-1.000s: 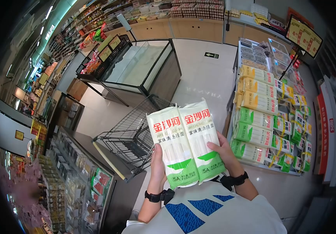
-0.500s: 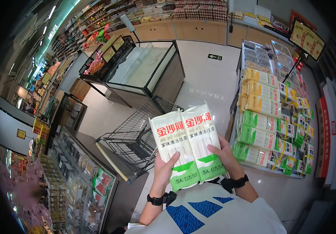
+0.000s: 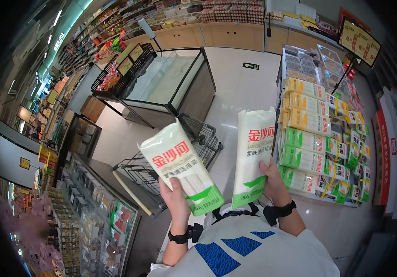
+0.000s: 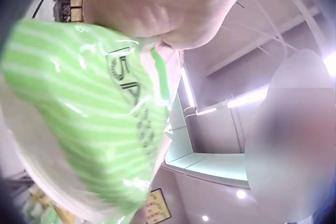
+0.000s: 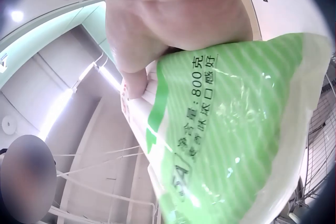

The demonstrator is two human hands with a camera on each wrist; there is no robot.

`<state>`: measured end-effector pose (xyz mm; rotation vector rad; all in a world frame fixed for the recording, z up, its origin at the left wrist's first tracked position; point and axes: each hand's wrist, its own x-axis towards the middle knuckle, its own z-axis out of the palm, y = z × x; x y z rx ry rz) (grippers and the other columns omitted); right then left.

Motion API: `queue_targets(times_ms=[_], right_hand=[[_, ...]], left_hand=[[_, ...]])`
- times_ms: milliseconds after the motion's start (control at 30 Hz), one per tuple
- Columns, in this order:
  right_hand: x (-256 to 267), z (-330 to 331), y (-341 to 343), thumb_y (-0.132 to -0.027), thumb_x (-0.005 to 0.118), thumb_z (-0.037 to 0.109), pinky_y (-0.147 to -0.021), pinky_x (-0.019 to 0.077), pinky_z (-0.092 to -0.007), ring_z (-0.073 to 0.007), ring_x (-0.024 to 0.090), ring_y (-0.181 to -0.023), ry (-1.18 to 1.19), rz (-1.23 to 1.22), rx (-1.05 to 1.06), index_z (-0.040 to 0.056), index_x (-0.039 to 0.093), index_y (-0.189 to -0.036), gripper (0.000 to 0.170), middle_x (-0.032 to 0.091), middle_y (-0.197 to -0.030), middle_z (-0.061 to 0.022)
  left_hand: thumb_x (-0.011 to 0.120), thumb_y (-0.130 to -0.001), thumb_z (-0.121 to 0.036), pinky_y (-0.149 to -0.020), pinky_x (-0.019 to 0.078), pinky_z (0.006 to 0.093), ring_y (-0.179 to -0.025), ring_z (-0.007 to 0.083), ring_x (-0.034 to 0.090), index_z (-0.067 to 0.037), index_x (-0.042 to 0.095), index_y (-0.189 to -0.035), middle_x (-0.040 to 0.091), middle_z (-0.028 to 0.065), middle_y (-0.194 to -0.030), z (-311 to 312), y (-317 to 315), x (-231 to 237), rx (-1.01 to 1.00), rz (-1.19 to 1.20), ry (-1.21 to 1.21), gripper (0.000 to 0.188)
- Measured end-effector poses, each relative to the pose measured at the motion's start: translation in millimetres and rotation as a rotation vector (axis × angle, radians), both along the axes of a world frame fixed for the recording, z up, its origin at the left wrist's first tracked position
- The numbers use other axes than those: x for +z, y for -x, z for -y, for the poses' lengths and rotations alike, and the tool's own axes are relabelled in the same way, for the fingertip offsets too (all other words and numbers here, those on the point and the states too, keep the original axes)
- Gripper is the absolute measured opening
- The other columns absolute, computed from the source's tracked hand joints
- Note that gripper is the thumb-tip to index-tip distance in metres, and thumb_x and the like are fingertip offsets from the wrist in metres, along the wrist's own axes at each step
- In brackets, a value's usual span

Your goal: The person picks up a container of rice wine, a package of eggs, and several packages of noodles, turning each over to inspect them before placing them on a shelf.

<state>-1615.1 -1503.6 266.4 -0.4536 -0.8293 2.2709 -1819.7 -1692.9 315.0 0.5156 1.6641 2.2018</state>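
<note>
My left hand (image 3: pixel 175 203) grips a white and green pack of dried noodles (image 3: pixel 180 168) by its lower left side, thumb across the front. The pack leans to the left in the head view. A second, matching noodle pack (image 3: pixel 251 157) stands nearly upright in my right hand (image 3: pixel 276 184), whose thumb lies on its front edge. A gap separates the two packs. In the left wrist view the green end of the left pack (image 4: pixel 100 113) fills much of the picture, below the palm. The right wrist view shows the printed green end of the right pack (image 5: pixel 226 124).
A wire shopping cart (image 3: pixel 138 171) stands on the floor beyond my left hand. To the right, a display table holds stacked noodle packs (image 3: pixel 302 147) under a price sign (image 3: pixel 359 41). Ahead is a glass-sided display case (image 3: pixel 161 83). Shelves of packaged goods (image 3: pixel 85 221) line the left.
The two noodle packs, side by side before, have been drawn apart. The left one has moved left and tilted; the right one has shifted slightly right and turned in my right hand.
</note>
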Motion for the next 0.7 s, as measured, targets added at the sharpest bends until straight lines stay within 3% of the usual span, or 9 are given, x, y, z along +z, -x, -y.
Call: queue_targets(times_ms=[67,100,167,200,267,300,467,600,700], right_hand=[[-5,-1,-3,-0.103,0.065,0.024,-0.103,0.0539,-0.0361,-0.0193,0.064,-0.122,-0.022,-0.036,0.028,0.0048,0.043,-0.149,0.054,0.063,-0.138,-0.0093],[-5,2,-3,-0.103,0.065,0.024,-0.103,0.0539,-0.0361,-0.0193,0.064,-0.122,-0.015,-0.031,0.027,0.0048,0.043,-0.149,0.054,0.063,-0.138,-0.0093],[2,10,1,-0.107,0.057,0.034,-0.081,0.0623,-0.0356,-0.0235,0.072,-0.096,0.293,-0.082,0.057,0.0056,0.045,-0.144,0.048,0.068,-0.114,-0.0118],[7,9,4,-0.107,0.057,0.034,-0.081,0.0623,-0.0356,-0.0235,0.072,-0.096,0.300,-0.078,0.062,0.0056,0.045,-0.144,0.048,0.068,-0.114,-0.0118],[17,3,15,-0.106,0.040,0.061,-0.059,0.0587,-0.0348,-0.0264,0.068,-0.069,0.046,-0.391,0.376,0.0049,0.050,-0.134,0.064,0.064,-0.091,-0.0121],[20,6,18,-0.105,0.038,0.065,-0.043,0.0484,-0.0336,-0.0245,0.058,-0.055,0.001,-0.305,0.308,0.0054,0.048,-0.131,0.065,0.052,-0.076,-0.0095],[20,14,22,-0.104,0.050,0.054,-0.040,0.0433,-0.0330,-0.0236,0.055,-0.051,0.198,-0.415,0.416,0.0048,0.044,-0.134,0.058,0.049,-0.074,-0.0093],[5,12,24,-0.105,0.050,0.051,-0.044,0.0437,-0.0337,-0.0234,0.054,-0.050,0.168,-0.562,0.511,0.0011,0.042,-0.137,0.060,0.051,-0.083,-0.0126],[17,14,14,-0.102,0.054,0.055,-0.044,0.0443,-0.0349,-0.0233,0.055,-0.049,0.253,-0.560,0.550,-0.0019,0.040,-0.139,0.069,0.053,-0.086,-0.0130]], left_hand=[[0.049,-0.111,-0.032,-0.080,0.0576,0.0312,-0.095,0.0186,0.066,-0.004,0.047,-0.141,0.065,0.0084,-0.109,-6,-5,14,0.055,0.329,-0.156,0.041],[0.049,-0.111,-0.032,-0.080,0.0576,0.0312,-0.095,0.0186,0.066,-0.004,0.047,-0.141,0.065,0.0084,-0.109,-2,-3,11,0.056,0.333,-0.149,0.041],[0.046,-0.111,-0.043,-0.063,0.0558,0.0294,-0.073,0.0158,0.059,-0.008,0.049,-0.138,0.059,0.0060,-0.095,6,1,10,-0.521,0.670,-0.526,0.044],[0.050,-0.109,-0.046,-0.048,0.0471,0.0274,-0.059,0.0137,0.046,-0.010,0.047,-0.139,0.047,0.0046,-0.083,3,-6,10,-0.379,0.835,-0.464,0.046],[0.053,-0.106,-0.047,-0.047,0.0458,0.0281,-0.058,0.0139,0.046,-0.009,0.044,-0.140,0.046,0.0052,-0.082,2,-12,10,-0.506,0.896,-0.522,0.052],[0.053,-0.106,-0.047,-0.047,0.0458,0.0281,-0.058,0.0139,0.046,-0.009,0.044,-0.140,0.046,0.0052,-0.082,3,-13,7,-0.492,0.896,-0.520,0.052],[0.056,-0.102,-0.053,-0.048,0.0443,0.0288,-0.054,0.0157,0.047,-0.003,0.040,-0.138,0.047,0.0080,-0.081,-1,-14,2,-1.067,1.216,-0.769,0.064],[0.056,-0.102,-0.052,-0.038,0.0409,0.0270,-0.046,0.0133,0.046,-0.001,0.043,-0.125,0.047,0.0086,-0.072,-1,-16,4,-1.067,1.204,-0.738,0.058],[0.059,-0.099,-0.055,-0.043,0.0421,0.0298,-0.049,0.0164,0.047,-0.002,0.039,-0.122,0.047,0.0102,-0.075,5,-13,6,-1.047,1.124,-0.677,0.061]])
